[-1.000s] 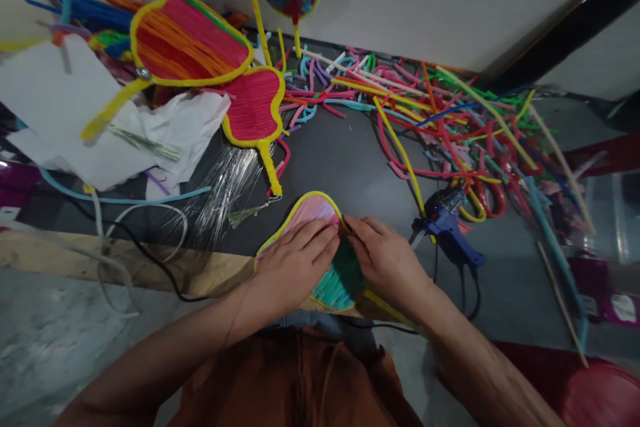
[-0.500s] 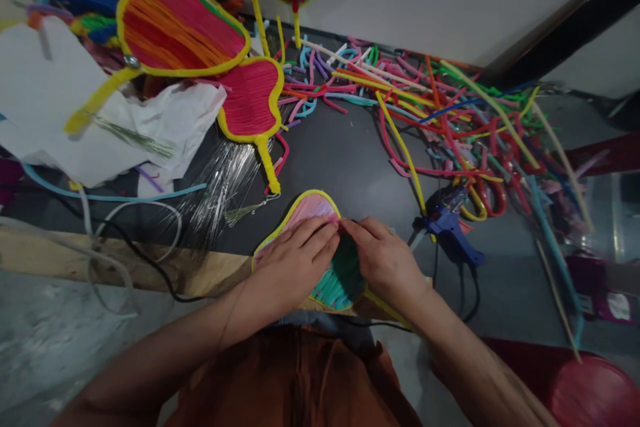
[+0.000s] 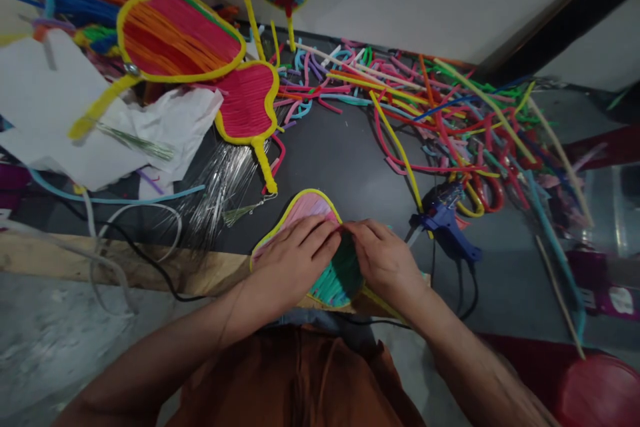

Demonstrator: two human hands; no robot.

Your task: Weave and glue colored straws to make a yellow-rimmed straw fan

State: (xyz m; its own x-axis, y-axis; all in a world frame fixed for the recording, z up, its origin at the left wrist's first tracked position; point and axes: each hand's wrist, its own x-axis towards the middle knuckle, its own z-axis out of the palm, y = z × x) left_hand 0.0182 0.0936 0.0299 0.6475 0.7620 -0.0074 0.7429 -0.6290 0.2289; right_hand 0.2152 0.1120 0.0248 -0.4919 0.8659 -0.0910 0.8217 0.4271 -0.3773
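A fan-shaped piece (image 3: 334,285) of pipe cleaners, pink on one side and green on the other, with a yellow rim, lies at the table's front edge. My left hand (image 3: 299,250) rests flat across its pink part, fingers stretched out. Over the upper green part, my right hand (image 3: 389,261) has its thumb and fingers pinched together close to the left fingertips. A sliver of red shows by this pinch, but what the fingers hold is hidden. Right of that hand lies a blue glue gun (image 3: 447,223).
Pipe cleaner scraps (image 3: 350,80) are heaped along the back and right, beside scissors (image 3: 493,193). At left lie a red-and-orange fan (image 3: 183,33), a smaller pink fan (image 3: 247,103), crumpled white paper (image 3: 65,107) and thin wires (image 3: 215,187). Cables (image 3: 150,260) hang over the front edge.
Both hands and the fan-shaped piece stay almost in place. The right fingertips have shifted very slightly, and the whole view has tilted a little.
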